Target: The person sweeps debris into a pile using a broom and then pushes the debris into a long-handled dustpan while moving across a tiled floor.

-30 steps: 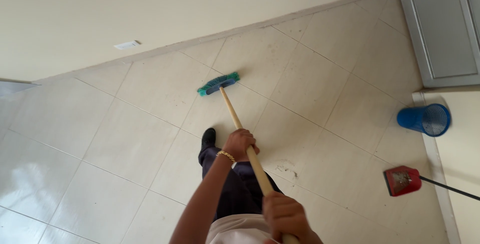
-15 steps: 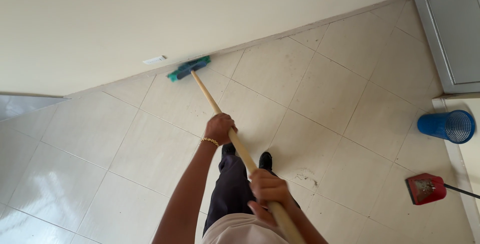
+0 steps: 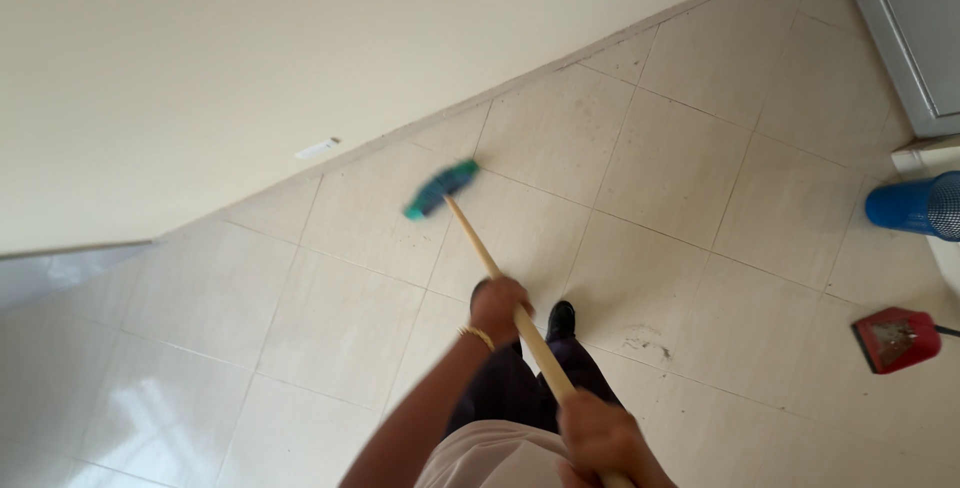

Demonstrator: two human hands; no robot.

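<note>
A broom with a green and blue brush head point(image 3: 440, 189) and a long wooden handle point(image 3: 478, 248) rests on the cream tiled floor point(image 3: 330, 318), a short way out from the wall. My left hand point(image 3: 497, 309), with a gold bracelet at the wrist, grips the handle near its middle. My right hand point(image 3: 598, 433) grips the handle's upper end close to my body. A small patch of dark dirt point(image 3: 645, 343) lies on the tiles to the right of my black shoes point(image 3: 561, 320).
A cream wall point(image 3: 250, 58) with a skirting line runs along the back. A blue mesh bin point(image 3: 918, 205) lies on its side at the right edge. A red dustpan point(image 3: 896, 339) with dirt in it sits below it. A grey door point(image 3: 915, 18) is at top right.
The brush head has been drawn back from the foot of the wall toward me. Both hands have moved nearer my body. The view has shifted, so bin and dustpan sit closer to the right edge.
</note>
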